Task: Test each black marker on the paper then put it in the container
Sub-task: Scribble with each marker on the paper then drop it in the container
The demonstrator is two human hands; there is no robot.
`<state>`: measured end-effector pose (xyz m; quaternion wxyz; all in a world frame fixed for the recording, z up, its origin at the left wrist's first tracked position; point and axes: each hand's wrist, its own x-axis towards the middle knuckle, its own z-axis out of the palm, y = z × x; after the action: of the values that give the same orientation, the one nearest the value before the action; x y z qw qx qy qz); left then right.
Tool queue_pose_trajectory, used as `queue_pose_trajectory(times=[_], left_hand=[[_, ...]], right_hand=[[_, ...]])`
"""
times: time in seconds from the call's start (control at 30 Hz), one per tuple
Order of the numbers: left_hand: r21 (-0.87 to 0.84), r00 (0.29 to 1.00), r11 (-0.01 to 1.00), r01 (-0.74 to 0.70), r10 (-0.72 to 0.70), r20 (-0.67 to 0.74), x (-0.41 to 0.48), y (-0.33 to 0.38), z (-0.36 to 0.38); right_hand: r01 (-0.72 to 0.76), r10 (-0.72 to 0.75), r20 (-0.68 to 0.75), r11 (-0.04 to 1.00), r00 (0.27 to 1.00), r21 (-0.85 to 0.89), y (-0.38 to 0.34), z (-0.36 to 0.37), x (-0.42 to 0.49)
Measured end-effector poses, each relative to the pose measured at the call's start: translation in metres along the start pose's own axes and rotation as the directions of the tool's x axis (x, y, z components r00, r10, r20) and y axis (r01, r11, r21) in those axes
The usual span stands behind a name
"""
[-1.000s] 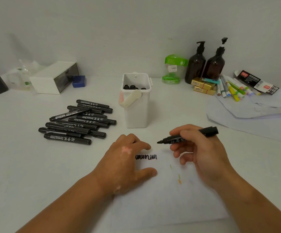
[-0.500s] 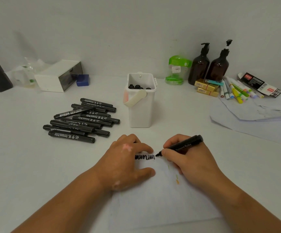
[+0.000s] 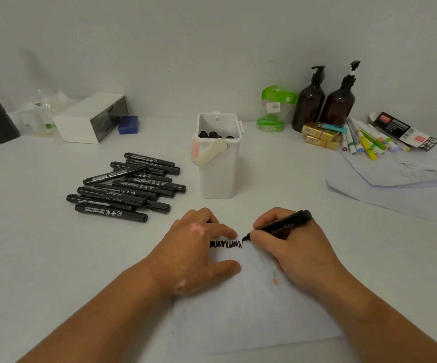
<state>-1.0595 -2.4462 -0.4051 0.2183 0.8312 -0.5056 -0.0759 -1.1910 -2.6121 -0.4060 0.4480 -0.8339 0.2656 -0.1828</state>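
Since right hand (image 3: 292, 248), pinching marker (image 3: 284, 224), lowered tip onto paper (image 3: 251, 313), test stroke is underway; left hand (image 3: 196, 255) spread flat.

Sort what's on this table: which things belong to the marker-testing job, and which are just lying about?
Job: black marker gripped by the right hand; left hand resting on the paper; scribble; marker pile; white container.
Lying about: pump bottles; coloured pens; gold boxes; green jar; white box; blue block; loose sheets.
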Motion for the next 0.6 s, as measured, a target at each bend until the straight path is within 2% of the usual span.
queue_pose_trajectory(times=[0.6], left_hand=[[-0.009,1.0,1.0,0.007,-0.007,0.009,-0.0003,0.0004,-0.0013]], right_hand=[[-0.001,0.001,-0.01,0.999,1.0,-0.05,0.0006,-0.0019,0.0019]])
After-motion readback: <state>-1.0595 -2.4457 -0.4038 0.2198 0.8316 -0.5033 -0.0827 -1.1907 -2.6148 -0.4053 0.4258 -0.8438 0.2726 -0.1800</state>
